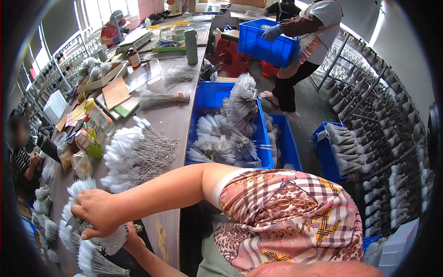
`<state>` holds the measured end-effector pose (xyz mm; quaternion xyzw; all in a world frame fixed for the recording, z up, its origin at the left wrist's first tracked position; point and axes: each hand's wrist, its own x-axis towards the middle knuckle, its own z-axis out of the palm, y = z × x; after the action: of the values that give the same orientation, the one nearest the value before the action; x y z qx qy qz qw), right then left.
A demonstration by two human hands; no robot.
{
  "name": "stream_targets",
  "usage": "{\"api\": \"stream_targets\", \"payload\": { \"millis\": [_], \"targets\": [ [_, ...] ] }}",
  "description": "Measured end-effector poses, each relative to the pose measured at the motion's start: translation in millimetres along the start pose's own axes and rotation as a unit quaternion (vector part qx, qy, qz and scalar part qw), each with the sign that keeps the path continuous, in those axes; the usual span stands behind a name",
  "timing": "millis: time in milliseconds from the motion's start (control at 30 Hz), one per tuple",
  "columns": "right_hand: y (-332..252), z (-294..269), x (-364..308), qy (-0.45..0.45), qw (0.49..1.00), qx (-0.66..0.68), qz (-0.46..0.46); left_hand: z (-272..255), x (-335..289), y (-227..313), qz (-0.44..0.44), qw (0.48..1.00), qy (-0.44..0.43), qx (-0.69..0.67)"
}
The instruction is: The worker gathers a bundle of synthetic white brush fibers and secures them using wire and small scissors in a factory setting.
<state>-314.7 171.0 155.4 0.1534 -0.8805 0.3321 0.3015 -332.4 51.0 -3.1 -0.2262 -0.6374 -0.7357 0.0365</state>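
My right hand [98, 211] reaches over the left side of the table, its fingers and thumb closed around a small grey piece I cannot make out, with white bristles just below. Close by and lower, my left hand [133, 239] is partly hidden behind a bundle of white-bristled wire brushes [115, 241] that it holds. Another fan of brushes [94, 259] lies beneath the hands, wire stems pointing right. Beyond my right forearm, a large heap of the same brushes [138, 152] spreads over the table [173, 113].
Blue crates [267, 143] full of brush bundles stand beside the table. Bags, cardboard [115, 93], a brown bottle [134, 57] and a grey-green flask [190, 47] crowd the tabletop. A person carries a blue crate [265, 44]; others sit left and far. Brush-filled racks [369, 106] line the right.
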Motion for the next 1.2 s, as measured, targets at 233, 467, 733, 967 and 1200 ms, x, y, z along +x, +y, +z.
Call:
{"api": "stream_targets", "payload": {
  "millis": [233, 467, 733, 967, 1200],
  "targets": [
    [-9, 7, -3, 0.006, 1.000, 0.002, 0.006, -5, -3, 16, 0.075, 0.995, -0.051, 0.051],
    [64, -70, -81, 0.093, 0.976, -0.032, 0.193, 13, -7, 64, -0.167, 0.983, 0.079, -0.022],
    [124, -17, -133, -0.071, 0.916, 0.087, 0.385, 3, -93, 70, -0.287, 0.942, 0.114, -0.132],
    [28, -21, -191, -0.105, 0.757, 0.598, 0.242, 21, -158, 80, -0.293, 0.951, 0.088, -0.041],
    [15, -12, -226, -0.141, 0.747, 0.616, 0.207, 21, -177, 71, -0.116, 0.947, -0.026, 0.300]
  ]
}}
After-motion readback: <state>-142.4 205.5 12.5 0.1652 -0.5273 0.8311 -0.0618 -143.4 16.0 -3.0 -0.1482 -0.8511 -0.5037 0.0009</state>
